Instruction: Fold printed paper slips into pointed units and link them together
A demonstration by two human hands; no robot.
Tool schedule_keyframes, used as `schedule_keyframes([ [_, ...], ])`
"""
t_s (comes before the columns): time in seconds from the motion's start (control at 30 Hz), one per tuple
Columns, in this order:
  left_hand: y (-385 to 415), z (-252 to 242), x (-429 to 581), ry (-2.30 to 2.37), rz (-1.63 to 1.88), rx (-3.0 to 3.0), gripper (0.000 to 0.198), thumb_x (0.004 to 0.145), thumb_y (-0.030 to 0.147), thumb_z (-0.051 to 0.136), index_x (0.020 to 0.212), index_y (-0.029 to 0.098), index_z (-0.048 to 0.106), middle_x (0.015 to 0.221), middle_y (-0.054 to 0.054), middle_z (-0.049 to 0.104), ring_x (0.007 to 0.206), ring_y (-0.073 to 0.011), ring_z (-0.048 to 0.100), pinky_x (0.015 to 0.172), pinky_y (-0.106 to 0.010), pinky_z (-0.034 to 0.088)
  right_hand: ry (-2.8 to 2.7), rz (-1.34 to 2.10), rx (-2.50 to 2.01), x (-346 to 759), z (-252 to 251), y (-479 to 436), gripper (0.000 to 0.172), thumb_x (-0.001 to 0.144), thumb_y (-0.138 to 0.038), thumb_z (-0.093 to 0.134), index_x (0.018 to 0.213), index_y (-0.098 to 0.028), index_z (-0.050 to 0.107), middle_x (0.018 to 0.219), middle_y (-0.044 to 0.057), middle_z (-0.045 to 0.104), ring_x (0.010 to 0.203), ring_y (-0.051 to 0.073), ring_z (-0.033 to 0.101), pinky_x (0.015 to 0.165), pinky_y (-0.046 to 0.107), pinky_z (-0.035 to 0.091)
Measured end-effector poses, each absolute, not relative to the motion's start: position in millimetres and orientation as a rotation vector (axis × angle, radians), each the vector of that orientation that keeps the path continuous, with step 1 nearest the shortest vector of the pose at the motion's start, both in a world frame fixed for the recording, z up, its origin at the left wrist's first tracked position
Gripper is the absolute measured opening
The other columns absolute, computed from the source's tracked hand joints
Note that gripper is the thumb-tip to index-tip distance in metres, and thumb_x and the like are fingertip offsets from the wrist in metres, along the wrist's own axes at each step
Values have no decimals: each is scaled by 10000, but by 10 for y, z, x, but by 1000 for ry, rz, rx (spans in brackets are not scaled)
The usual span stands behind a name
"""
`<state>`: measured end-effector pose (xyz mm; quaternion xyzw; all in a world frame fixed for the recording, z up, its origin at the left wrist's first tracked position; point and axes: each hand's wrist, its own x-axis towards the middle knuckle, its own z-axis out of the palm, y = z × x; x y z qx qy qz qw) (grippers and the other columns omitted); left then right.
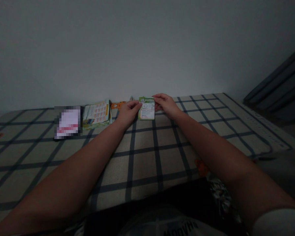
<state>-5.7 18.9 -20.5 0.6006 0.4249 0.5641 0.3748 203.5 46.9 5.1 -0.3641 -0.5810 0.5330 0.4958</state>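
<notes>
A small printed leaflet [147, 111], white with a green top band, is held over the checked cloth, its printed side facing me. My left hand [129, 113] pinches its left edge between thumb and fingers. At its upper right corner, my right hand [166, 104] grips with bent fingers. Green edges show along the leaflet's left side and bottom, so it may be folded or several sheets thick; I cannot tell which. To the left of my left hand lies a pile of printed leaflets [96, 113] with green borders and rows of red print.
A pixelated, pink-white lit rectangle with a dark rim [68, 123] lies left of the pile. Checked cloth [145, 164] with orange bear figures covers the surface. Behind it rises a plain grey wall [147, 46]. Dark folded fabric [282, 85] hangs at the right.
</notes>
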Motion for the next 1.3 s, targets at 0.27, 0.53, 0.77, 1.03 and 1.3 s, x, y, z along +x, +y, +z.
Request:
schedule_keyframes([
  [0.27,144,-163,-31,1073,1371,1520,348,747,488,822,890,171,815,781,-34,751,630,-140,587,619,-271,481,-1441,1177,-883,2034,33,521,70,966,-159,670,927,-206,635,686,-42,643,593,96,618,581,200,531],
  [0.53,196,-221,-46,1095,1403,1508,339,761,477,824,912,173,812,786,-36,759,644,-148,619,615,-271,496,-1407,1182,-853,2056,24,523,129,974,-200,675,1101,-218,660,680,-52,630,563,104,607,581,220,544],
  [0.77,176,-179,-36,1099,1441,1466,311,756,446,831,900,172,800,803,-33,753,680,-159,642,657,-285,532,-1399,1218,-919,2019,24,512,107,926,-105,684,948,-200,641,686,-46,645,581,106,622,609,228,567],
  [1.03,195,-215,-41,1069,1405,1488,305,766,452,822,917,188,801,801,-41,755,758,-213,692,724,-331,572,-1387,1243,-940,2025,72,467,102,947,-123,679,996,-211,658,658,-52,640,573,104,620,592,211,558],
  [1.3,171,-172,-43,1111,1469,1474,267,758,435,820,838,184,778,809,-43,759,762,-208,686,766,-348,575,-1416,1294,-959,2003,68,425,93,931,-101,690,922,-183,648,758,-9,705,602,104,635,608,225,566],
])
